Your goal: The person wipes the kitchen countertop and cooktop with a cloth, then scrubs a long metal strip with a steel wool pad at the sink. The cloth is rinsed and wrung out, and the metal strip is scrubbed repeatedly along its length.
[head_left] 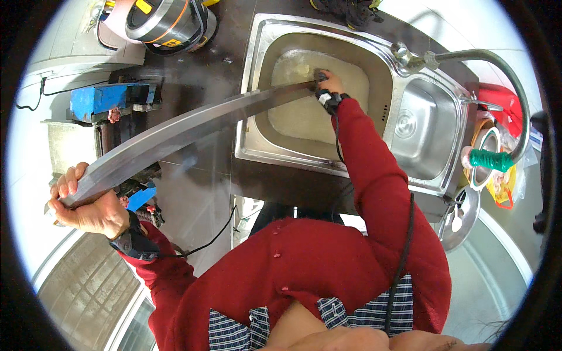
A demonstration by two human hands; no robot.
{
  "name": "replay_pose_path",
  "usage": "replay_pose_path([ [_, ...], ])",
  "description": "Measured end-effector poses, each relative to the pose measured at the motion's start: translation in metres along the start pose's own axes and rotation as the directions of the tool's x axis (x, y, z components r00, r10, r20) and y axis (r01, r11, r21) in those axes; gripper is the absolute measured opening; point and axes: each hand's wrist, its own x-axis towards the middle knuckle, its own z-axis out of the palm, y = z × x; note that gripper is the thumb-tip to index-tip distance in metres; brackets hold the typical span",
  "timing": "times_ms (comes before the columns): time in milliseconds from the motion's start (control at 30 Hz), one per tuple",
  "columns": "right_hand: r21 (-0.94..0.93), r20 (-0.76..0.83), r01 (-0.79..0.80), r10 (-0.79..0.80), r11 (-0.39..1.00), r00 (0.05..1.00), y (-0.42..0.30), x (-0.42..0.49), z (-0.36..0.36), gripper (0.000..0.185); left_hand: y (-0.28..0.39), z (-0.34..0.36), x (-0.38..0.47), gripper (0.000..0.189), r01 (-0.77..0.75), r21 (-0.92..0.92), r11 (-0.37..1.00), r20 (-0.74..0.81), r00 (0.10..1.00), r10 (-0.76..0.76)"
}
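Note:
My left hand (90,204) grips the near end of a long, flat metal panel (175,131), fingers over one edge and thumb at its end. The panel slants up to the right, across the rim of a stainless steel sink (248,131). Over the large basin, which holds cloudy water (303,114), my right hand (330,82) is at the panel's far end with its fingers curled on a small dark object (320,75); what this is cannot be told. Both wrists wear black straps with cables.
A smaller basin (423,127) lies right of the large one, with a faucet (406,59) and green-wrapped hose (491,161) above. At the upper left are a steel pot-like appliance (162,22) and a blue metal bracket (99,101). Bowls (487,140) and a metal lid (465,223) are at the right.

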Motion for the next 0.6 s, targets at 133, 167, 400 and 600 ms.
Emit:
replay_pose_path([
  [133, -0.147, -0.015, -0.107, 0.106, 0.983, 0.994, 0.042, 0.03, -0.005, 0.061, 0.001, 0.001, -0.001, 0.016, -0.01, 0.021, 1.0, -0.014, 1.0, 0.011],
  [167, -0.151, -0.01, -0.157, 0.158, 0.976, 0.987, 0.041, 0.025, -0.001, 0.061, 0.0, 0.002, -0.002, 0.016, -0.015, 0.024, 1.0, -0.01, 1.0, 0.015],
  [400, 0.276, 0.124, 0.004, -0.04, 0.961, 0.991, -0.076, -0.07, 0.019, 0.052, -0.006, 0.003, -0.006, 0.013, -0.062, 0.109, 0.992, 0.0, 0.998, 0.062],
  [600, 0.279, 0.065, 0.43, -0.464, 0.859, 0.883, -0.177, -0.155, 0.006, 0.051, -0.005, 0.003, -0.007, 0.014, -0.028, 0.066, 0.997, 0.0, 1.0, 0.028],
])
